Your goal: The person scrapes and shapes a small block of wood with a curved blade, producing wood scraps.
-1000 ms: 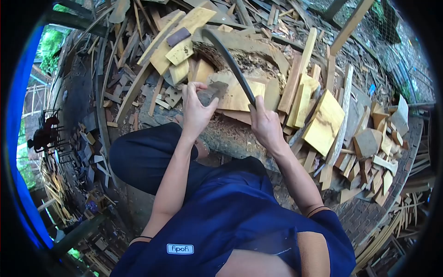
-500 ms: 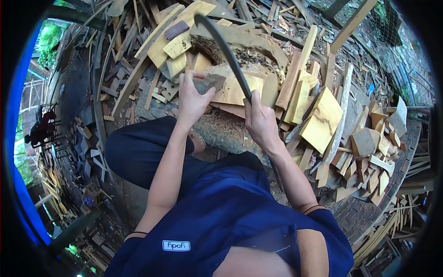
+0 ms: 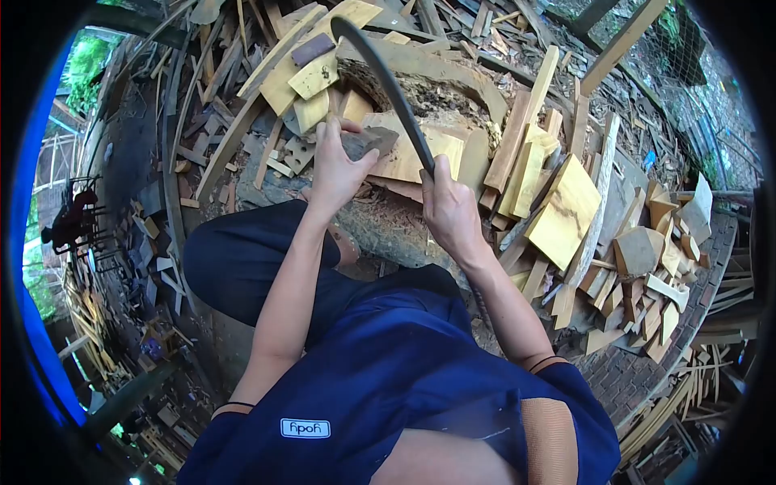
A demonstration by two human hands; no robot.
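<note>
My right hand [image 3: 453, 212] is wrapped around the lower end of a long, dark machete [image 3: 394, 95]; its curved blade, seen nearly edge-on, rises up and to the left. My left hand [image 3: 335, 168] grips a small grey-brown wood block [image 3: 365, 145] between thumb and fingers. The block is over the left end of a pale yellow board [image 3: 416, 153], which lies on a large, rough log [image 3: 465, 77]. The blade passes to the right of the block, apart from it in this view.
Cut wood pieces lie left of the log, with a dark purple-brown block [image 3: 312, 50] on top. Boards and a yellow slab [image 3: 564, 212] lean at the right, beside a heap of offcuts [image 3: 647, 259]. My bent knee [image 3: 242, 259] is at the lower left.
My right hand and the machete have shifted slightly left. The block in my left hand has tilted or moved a little, staying at the board's left end.
</note>
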